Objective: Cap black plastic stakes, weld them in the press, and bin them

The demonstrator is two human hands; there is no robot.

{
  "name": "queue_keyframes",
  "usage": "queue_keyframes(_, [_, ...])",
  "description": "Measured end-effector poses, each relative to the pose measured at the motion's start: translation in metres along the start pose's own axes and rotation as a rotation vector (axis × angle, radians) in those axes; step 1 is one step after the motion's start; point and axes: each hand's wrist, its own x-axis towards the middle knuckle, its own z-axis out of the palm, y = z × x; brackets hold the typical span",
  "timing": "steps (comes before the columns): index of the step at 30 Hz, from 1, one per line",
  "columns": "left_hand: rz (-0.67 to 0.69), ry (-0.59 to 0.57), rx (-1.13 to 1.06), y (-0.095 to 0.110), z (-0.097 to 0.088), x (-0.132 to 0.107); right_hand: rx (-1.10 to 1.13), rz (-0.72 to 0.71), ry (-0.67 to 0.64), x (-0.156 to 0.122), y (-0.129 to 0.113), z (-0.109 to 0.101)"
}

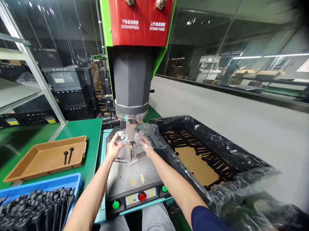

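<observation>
A sheet of clear plastic film (pixel 151 131) is stretched around the lower tip of the press horn (pixel 131 131). On the left side, my left hand (pixel 114 148) has its bent fingers and thumb at the film's edge. My right hand (pixel 147 147) holds the film's other side, its fingers partly seen through the plastic. Between the hands stands a small metal fixture (pixel 132 153) on the machine's base plate (pixel 127 181). A dark piece shows at the fixture's top, just under the horn; its kind is hard to make out.
Green buttons and a red button (pixel 142 196) line the machine's front. To the left are a brown tray (pixel 44 155) with two black bolt-like parts and a blue bin (pixel 78 179) full of similar parts. At right, a film-lined black crate (pixel 224 139) holds rows of black parts on cardboard.
</observation>
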Motion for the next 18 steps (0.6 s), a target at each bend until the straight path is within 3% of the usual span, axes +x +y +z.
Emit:
queue_keyframes(6, [-0.062, -0.048, 0.074, -0.004, -0.004, -0.001, 0.084, 0.220, -0.161, -0.053, 0.016, -0.011])
queue_keyframes(12, [-0.076, -0.029, 0.040, -0.015, -0.007, -0.004, 0.433, 0.303, -0.359, -0.114, -0.002, -0.017])
queue_keyframes(15, [-0.066, -0.024, 0.015, -0.016, -0.008, -0.006, 0.660, 0.299, -0.317, -0.126, -0.025, -0.012])
queue_keyframes(18, [-0.045, -0.021, -0.022, -0.015, -0.006, -0.008, 0.812, 0.407, -0.122, -0.119, -0.046, -0.005])
